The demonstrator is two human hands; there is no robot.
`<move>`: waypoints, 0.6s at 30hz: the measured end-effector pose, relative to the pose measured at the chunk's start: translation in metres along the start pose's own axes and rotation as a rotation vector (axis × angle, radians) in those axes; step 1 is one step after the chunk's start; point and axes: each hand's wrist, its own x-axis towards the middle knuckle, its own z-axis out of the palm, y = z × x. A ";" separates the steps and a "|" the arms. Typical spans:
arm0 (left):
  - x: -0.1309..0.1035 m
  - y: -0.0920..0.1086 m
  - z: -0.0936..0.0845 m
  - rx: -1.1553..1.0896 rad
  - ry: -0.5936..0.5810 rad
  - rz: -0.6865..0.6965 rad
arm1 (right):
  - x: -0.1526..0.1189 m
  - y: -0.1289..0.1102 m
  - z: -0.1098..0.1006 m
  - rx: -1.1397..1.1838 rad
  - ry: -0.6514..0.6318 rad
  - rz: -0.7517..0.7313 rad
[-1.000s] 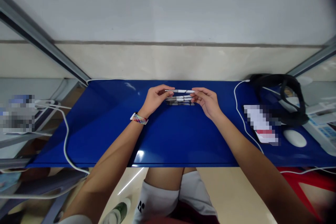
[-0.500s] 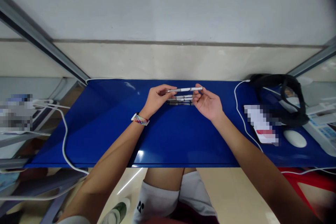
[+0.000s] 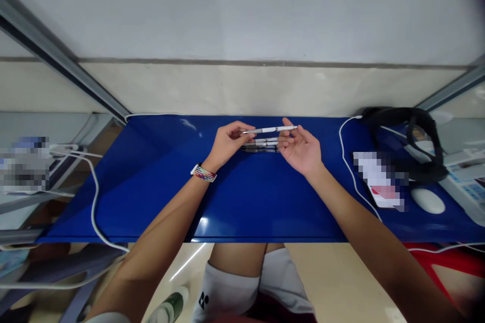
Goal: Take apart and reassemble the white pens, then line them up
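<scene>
A white and grey pen [image 3: 270, 129] is held almost level above the blue tabletop. My left hand [image 3: 228, 144] pinches its tip end between thumb and fingers. At the pen's other end, my right hand [image 3: 301, 149] has its thumb against the tip of the barrel, with the index finger reaching up behind it. Under the held pen, several more pens [image 3: 265, 149] lie side by side on the table; both hands partly cover their ends. A colourful woven band [image 3: 203, 172] circles my left wrist.
Right of my hands, the blue table [image 3: 273, 202] carries a white cable [image 3: 344, 161], a blurred phone [image 3: 379, 181], a white mouse [image 3: 428, 200] and a black head strap [image 3: 424, 133]. A pale wall stands behind. A bottle [image 3: 170, 307] is below the table.
The pen has shifted slightly right. My right index finger has lifted, and the thumb now lies at the pen's end. My left hand keeps its pinch.
</scene>
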 end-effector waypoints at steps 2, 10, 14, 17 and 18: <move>0.000 0.000 0.001 0.002 0.005 0.005 | 0.000 0.001 0.000 -0.013 0.008 -0.004; -0.001 -0.001 0.002 0.007 0.000 -0.001 | -0.001 0.002 0.001 0.079 0.044 0.000; 0.000 -0.002 0.000 0.002 0.005 0.015 | -0.003 -0.002 0.003 0.052 0.008 0.007; 0.001 -0.005 -0.003 0.060 0.035 0.038 | -0.001 -0.002 0.004 -0.009 -0.012 0.007; 0.001 -0.007 -0.004 0.096 0.054 0.048 | 0.001 -0.001 0.004 -0.057 -0.007 -0.010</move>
